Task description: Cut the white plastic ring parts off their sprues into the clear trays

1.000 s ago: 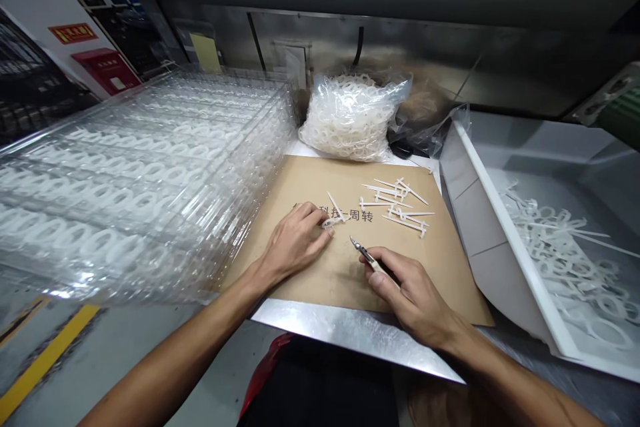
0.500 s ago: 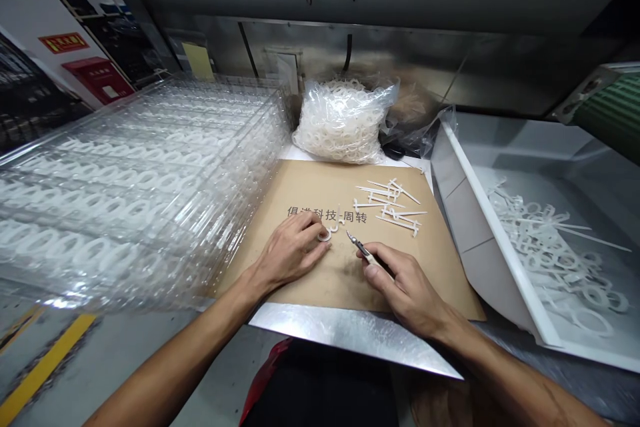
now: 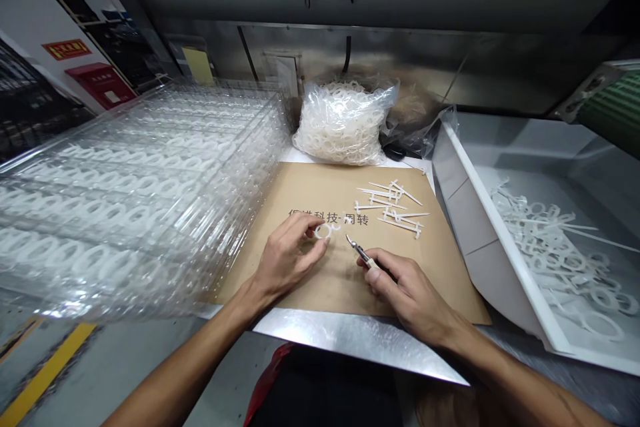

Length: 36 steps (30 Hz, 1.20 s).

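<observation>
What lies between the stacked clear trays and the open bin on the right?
The head view shows brown cardboard bearing loose white plastic stems, the left hand and right hand over it, and a clear bag of white rings behind.

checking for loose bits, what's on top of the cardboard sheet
On the cardboard sheet lie thin white pieces, right of centre. Above it, the left hand holds a white ring, the right hand a metal-tipped tool. Anything under the hands is covered.
</observation>
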Motion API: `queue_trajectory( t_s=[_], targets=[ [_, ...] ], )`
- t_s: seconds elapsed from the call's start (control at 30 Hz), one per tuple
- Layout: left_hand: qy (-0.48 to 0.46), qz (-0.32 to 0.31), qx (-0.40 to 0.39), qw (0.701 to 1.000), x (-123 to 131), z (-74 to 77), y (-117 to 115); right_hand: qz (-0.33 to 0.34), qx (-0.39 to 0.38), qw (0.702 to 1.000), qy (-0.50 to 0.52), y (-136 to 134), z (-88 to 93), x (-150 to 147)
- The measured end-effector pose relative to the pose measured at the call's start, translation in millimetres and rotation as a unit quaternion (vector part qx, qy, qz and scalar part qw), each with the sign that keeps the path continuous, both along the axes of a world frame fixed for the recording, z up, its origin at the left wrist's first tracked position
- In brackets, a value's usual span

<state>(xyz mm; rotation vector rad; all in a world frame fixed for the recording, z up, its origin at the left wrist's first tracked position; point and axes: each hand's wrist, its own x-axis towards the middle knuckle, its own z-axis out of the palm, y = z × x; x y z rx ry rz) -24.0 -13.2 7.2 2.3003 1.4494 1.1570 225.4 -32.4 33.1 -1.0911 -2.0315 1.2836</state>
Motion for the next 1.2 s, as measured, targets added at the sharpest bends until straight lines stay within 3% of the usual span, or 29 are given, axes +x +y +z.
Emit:
queue_trajectory(
  t_s=[0.2,0.4,1.2],
  targets=[
    [-0.056,0.016,0.026,0.998,15.5,11.3,-18.6,0.023,-0.003,0.999,-0.025,-1.2,6.8,-1.1],
    [-0.071,0.040,0.072,0.994,20.5,7.8,-24.2,0.025,-0.010,0.998,-0.052,-4.9,9.2,-1.4],
    [-0.073,-0.011,0.122,0.990,17.8,1.8,-25.8,0.027,-0.024,0.997,-0.070,-2.4,12.5,-6.4]
  ],
)
